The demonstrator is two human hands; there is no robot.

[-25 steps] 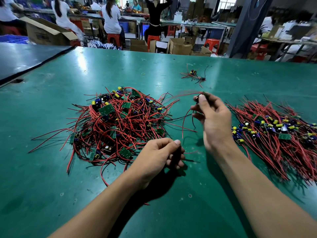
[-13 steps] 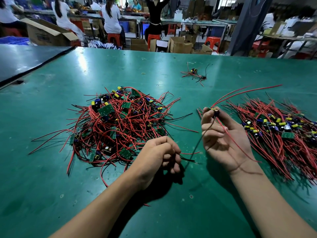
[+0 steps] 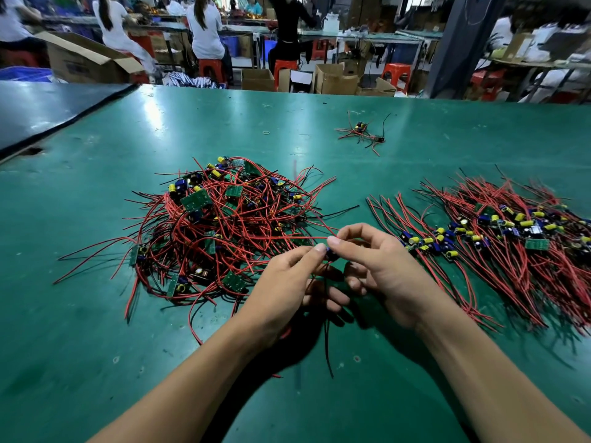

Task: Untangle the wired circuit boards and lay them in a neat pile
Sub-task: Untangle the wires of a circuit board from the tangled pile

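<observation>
Green worktable point(image 3: 96, 362): tangled heap point(image 3: 224, 225) of wired boards centre-left, combed pile point(image 3: 511, 238) at right. Frame centre, between them: left hand point(image 3: 287, 289) and right hand point(image 3: 380, 266) both pinch one small wired board point(image 3: 331, 254).

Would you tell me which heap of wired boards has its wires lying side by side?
The pile on the right: its wires run parallel, boards in a row. The large left heap is knotted; the small far cluster is a loose tangle.

No writing, label, brand or number is clear enough to read.
</observation>
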